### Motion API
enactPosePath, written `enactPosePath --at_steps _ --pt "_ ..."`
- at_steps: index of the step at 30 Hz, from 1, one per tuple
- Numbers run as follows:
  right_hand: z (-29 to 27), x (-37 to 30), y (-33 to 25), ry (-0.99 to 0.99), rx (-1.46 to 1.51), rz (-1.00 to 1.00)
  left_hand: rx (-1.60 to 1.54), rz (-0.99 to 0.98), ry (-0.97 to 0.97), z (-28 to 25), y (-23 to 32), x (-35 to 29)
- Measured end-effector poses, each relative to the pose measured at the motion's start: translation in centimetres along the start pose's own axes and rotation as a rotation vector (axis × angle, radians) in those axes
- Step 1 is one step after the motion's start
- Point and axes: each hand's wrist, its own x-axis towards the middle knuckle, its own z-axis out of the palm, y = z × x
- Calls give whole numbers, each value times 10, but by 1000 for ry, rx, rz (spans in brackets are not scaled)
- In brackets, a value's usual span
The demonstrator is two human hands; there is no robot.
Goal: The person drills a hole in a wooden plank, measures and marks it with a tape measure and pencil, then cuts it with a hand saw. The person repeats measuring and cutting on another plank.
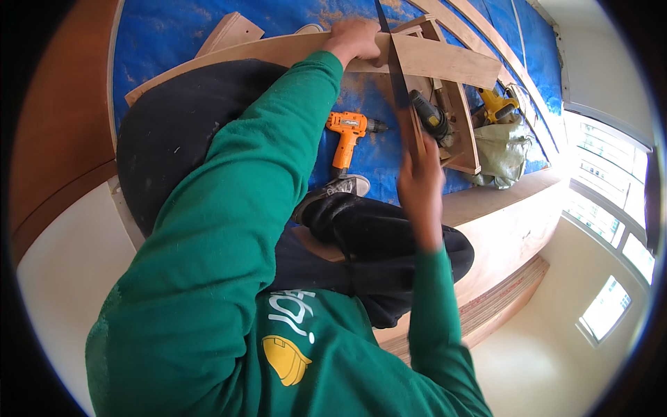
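A long plywood board [445, 61] lies across my raised left knee and reaches over a wooden toolbox [469, 132] to the right. My left hand [354, 42] is closed on the board, fingers curled over its edge just left of the saw. In my right hand [422, 181] is the handle of a handsaw [397, 83]. Its dark blade crosses the board close to my left hand and points away from me; the hand is slightly blurred. An orange cordless drill [347, 128] stands between my legs, near my shoe [347, 185].
A grey power tool [431, 115] lies in the toolbox. Beyond it are a yellow power tool [497, 104] and a pale green bag [504, 149]. Long wooden strips [486, 31] and a wood block [233, 31] rest on the sawdust-strewn blue tarp [160, 42]. Stacked boards [500, 299] stand at right.
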Motion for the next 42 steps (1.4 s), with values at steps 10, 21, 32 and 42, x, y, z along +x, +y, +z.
enactPosePath --at_steps 10,21,32,42 --pt "-47 -66 -9 -103 47 182 -47 -16 -3 -7 2 -5" --pt "56 77 23 108 78 -131 -11 -2 48 -5 0 -2" --pt "-87 -119 -30 -126 -2 245 -25 -12 -30 -1 -4 3" --pt "49 69 34 80 69 -43 -77 39 305 4 6 -25"
